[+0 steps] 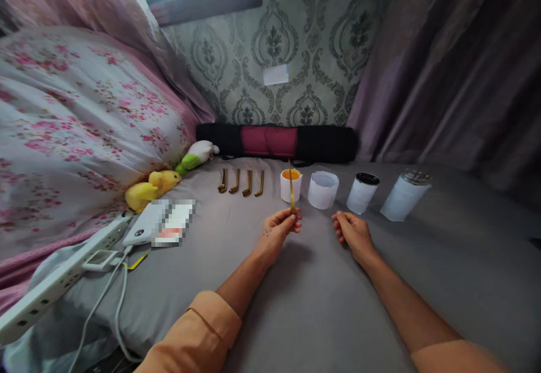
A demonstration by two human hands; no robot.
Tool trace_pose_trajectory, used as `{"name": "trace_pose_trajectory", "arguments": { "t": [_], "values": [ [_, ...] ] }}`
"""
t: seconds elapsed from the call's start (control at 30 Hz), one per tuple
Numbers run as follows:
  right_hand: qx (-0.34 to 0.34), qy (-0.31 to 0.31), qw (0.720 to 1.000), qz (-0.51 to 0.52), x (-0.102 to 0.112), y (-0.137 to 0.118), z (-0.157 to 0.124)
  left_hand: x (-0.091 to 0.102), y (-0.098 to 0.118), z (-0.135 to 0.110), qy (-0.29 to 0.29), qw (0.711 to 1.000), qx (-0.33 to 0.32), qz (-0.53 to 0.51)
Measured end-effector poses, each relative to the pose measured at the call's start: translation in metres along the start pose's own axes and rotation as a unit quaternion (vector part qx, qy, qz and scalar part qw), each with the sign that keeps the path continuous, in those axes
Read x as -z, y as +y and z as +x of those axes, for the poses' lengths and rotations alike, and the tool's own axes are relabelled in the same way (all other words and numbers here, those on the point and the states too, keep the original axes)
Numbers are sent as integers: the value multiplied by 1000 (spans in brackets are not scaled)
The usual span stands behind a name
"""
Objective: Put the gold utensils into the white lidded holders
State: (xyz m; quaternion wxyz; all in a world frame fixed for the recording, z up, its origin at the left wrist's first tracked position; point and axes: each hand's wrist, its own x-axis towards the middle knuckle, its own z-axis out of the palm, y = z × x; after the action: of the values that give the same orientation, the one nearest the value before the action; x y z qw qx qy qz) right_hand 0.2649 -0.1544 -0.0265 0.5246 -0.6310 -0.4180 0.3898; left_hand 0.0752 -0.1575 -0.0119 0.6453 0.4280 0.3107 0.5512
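Observation:
My left hand (pixel 279 227) is closed in a pinch on a thin golden utensil (pixel 291 190), held upright with its tip near the rim of a white cup with an orange inside (pixel 291 185). My right hand (pixel 353 232) rests on the grey bedsheet (pixel 296 305) with its fingers loosely curled and nothing visible in them, just in front of a wide white cup (pixel 323 189). Further right stand a black-rimmed white cup (pixel 362 192) and a clear-lidded white tumbler (pixel 404 195). Several golden utensils (pixel 241 182) lie in a row to the left of the cups.
A black and maroon bolster (pixel 276 141) lies along the wall. Yellow and green-white plush toys (pixel 163 180) sit by the floral duvet (pixel 76 125) on the left. A power bank (pixel 146 225), a power strip (pixel 54 283) and cables lie at the near left. Curtains hang on the right.

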Motion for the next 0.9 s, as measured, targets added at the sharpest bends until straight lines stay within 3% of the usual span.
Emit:
{"name": "trace_pose_trajectory", "arguments": {
  "t": [0.33, 0.53, 0.9],
  "values": [
    [8, -124, 990, 73, 0, -24, -10, -10, -2, -13, -95, 991, 43, 88],
    [-35, -214, 969, 117, -5, -36, -17, -15, 1, -19, -126, 983, 68, 111],
    [-73, -222, 964, 127, -5, -40, -17, -11, -5, -19, -151, 966, 143, 152]
  ]
}}
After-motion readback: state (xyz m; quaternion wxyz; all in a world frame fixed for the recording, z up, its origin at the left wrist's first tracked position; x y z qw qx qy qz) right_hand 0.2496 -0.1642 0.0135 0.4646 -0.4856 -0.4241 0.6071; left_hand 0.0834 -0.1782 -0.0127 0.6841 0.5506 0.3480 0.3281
